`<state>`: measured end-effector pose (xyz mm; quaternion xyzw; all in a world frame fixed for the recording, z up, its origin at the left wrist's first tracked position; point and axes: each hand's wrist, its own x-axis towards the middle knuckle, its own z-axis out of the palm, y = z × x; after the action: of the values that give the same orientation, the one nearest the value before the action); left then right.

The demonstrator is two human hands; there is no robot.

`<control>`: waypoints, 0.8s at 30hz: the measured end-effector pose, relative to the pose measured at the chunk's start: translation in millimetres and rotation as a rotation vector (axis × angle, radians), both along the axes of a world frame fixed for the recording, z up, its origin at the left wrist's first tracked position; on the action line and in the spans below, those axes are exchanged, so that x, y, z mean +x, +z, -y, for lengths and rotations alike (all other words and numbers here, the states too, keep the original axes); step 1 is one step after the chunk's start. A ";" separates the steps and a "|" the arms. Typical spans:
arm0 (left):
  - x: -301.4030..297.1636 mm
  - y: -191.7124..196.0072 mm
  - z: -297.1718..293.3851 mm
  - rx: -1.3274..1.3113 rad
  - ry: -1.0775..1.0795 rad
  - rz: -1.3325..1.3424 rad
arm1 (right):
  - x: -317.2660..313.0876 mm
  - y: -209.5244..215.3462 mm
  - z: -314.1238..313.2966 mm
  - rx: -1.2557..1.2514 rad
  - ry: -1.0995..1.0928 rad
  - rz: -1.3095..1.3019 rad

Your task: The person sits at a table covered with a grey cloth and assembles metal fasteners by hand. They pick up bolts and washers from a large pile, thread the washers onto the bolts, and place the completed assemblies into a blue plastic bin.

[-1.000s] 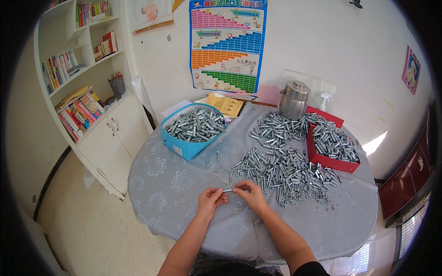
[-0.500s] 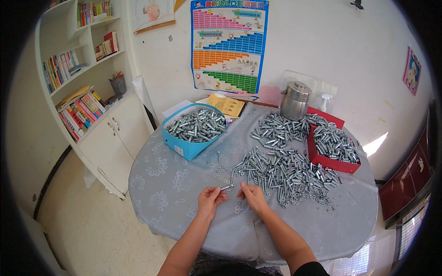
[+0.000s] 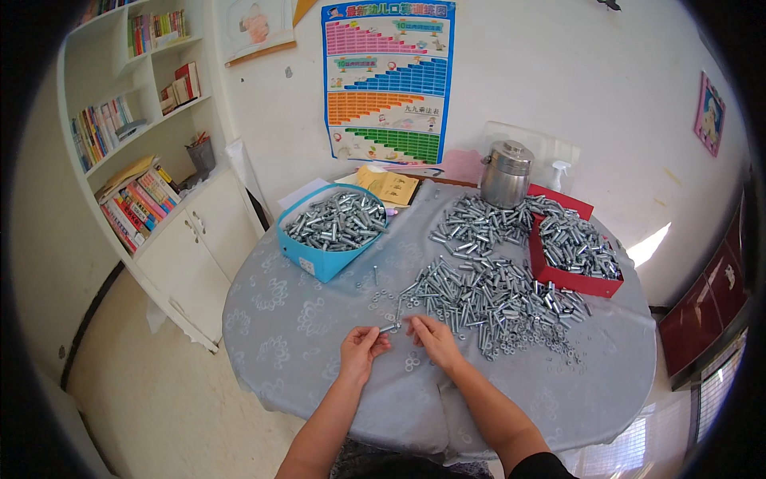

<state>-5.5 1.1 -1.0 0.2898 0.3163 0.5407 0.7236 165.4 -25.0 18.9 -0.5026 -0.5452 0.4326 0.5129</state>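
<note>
A metal bolt [image 3: 388,328] is pinched between the thumb and fingers of my left hand [image 3: 359,351]. It points right, and a small piece that looks like a nut or washer sits at its far end. My right hand [image 3: 437,342] is just beyond that end, its fingers partly curled and fingertips apart, with nothing visible between them. Whether a fingertip touches the bolt is too small to tell. Several loose washers [image 3: 412,364] lie on the cloth below the hands. A large pile of bolts [image 3: 471,291] spreads to the right, with nuts and washers [image 3: 535,339] along its near edge.
A blue box [image 3: 325,262] full of bolts stands at the back left, near a yellow booklet [image 3: 388,184]. At the back right are a red box [image 3: 578,282] with more bolts, a steel pot [image 3: 506,177] and a white spray bottle [image 3: 558,176]. Grey cloth [image 3: 275,343] covers the round table.
My right hand's fingertips have moved left, closer to the end of the bolt. The left hand keeps its hold on the bolt. The whole view has shifted slightly.
</note>
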 end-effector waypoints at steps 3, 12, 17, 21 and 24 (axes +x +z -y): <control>0.3 -0.7 -0.5 0.006 -0.005 -0.022 | 3.2 -7.2 -2.2 -0.026 0.031 0.017; 1.2 0.6 0.5 0.000 0.013 -0.016 | -0.8 0.9 1.8 -0.015 -0.020 0.058; 3.0 -0.4 0.7 0.014 0.027 -0.023 | 4.8 4.5 4.2 -0.032 0.011 0.224; 3.3 -2.9 1.0 0.034 0.079 -0.014 | 15.4 15.8 3.9 0.230 -0.361 0.610; 4.8 1.6 3.0 0.053 0.099 -0.031 | 35.4 12.5 2.6 0.313 -0.580 0.884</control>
<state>-0.7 -1.9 0.6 0.3010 0.3270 0.5795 0.6831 200.8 -27.5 31.4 -0.6839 -0.6055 -0.0649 0.4019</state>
